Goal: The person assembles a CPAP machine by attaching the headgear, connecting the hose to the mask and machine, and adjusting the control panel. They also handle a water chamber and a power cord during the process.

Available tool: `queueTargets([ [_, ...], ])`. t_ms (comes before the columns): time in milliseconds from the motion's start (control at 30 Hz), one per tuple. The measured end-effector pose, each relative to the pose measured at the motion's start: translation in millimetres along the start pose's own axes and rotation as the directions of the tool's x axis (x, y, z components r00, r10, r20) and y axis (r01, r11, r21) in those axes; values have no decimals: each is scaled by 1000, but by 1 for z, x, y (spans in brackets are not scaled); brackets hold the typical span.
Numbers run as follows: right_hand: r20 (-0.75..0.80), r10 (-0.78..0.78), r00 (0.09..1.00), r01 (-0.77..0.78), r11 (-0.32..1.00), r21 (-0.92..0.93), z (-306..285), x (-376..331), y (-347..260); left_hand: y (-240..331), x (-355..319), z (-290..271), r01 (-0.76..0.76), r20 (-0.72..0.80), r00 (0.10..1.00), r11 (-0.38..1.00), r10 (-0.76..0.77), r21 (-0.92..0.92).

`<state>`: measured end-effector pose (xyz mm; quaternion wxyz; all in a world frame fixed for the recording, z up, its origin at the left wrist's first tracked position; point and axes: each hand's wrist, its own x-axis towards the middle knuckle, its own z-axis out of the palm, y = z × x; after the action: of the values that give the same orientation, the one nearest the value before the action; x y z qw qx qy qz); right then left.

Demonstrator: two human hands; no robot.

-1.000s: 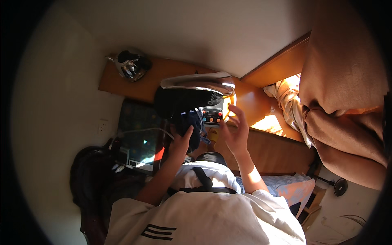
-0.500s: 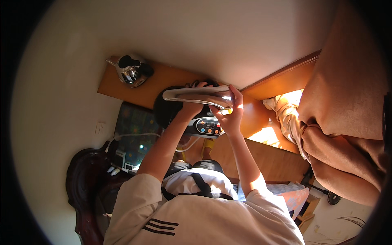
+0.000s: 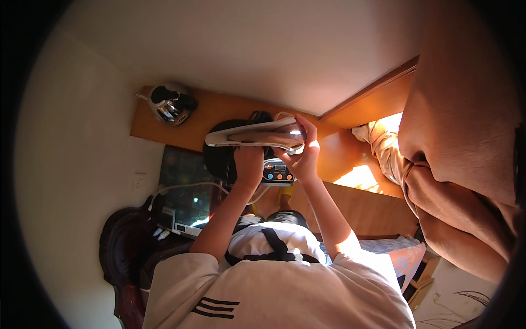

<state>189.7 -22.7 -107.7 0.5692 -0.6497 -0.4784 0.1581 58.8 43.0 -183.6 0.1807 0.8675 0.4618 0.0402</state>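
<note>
My right hand [image 3: 306, 151] grips the right end of a shallow, shiny piece with a pale rim [image 3: 219, 139], seen nearly edge-on; its exact kind is unclear. The fingers wrap the far side and the thumb lies on the near side. Beneath the rim, my left hand [image 3: 250, 160] reaches toward a rounded black appliance [image 3: 217, 159], and its fingers are hidden. A control panel [image 3: 279, 172] with coloured round buttons and a small display faces me. The held piece covers much of the appliance's top.
The appliance stands by an orange-brown wooden counter [image 3: 211, 104] with a chrome and black kettle [image 3: 171, 104] at its left end. A pale cord [image 3: 192, 184] loops past a dark patterned panel [image 3: 183, 172]. Brown curtain-like cloth [image 3: 455, 164] hangs on the right. A carved dark chair [image 3: 118, 247] stands lower left.
My left hand has come down from the far side of the shiny piece, where its fingers showed, to beneath its near rim. The piece has shifted slightly left, still in my right hand.
</note>
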Motion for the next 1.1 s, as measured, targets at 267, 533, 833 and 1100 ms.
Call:
queueTargets([
  [267, -74, -79, 994, 78, 997, -21, 5, -2, 8, 26, -66, 32, -36, -223, 966, 928, 127, 371],
  [533, -41, -38, 998, 37, 999, -40, 7, -3, 5, 28, -69, 32, -101, -217, 952, 892, 215, 440],
  [833, -41, -41, 998, 40, 999, -33, 7, -4, 7, 53, -109, 27, -480, -170, 792, 770, 586, 420],
  [1100, 4, -71, 997, 71, 996, -57, 4, 0, 12, 83, -102, 59, -651, -41, 736, 724, 675, 227],
])
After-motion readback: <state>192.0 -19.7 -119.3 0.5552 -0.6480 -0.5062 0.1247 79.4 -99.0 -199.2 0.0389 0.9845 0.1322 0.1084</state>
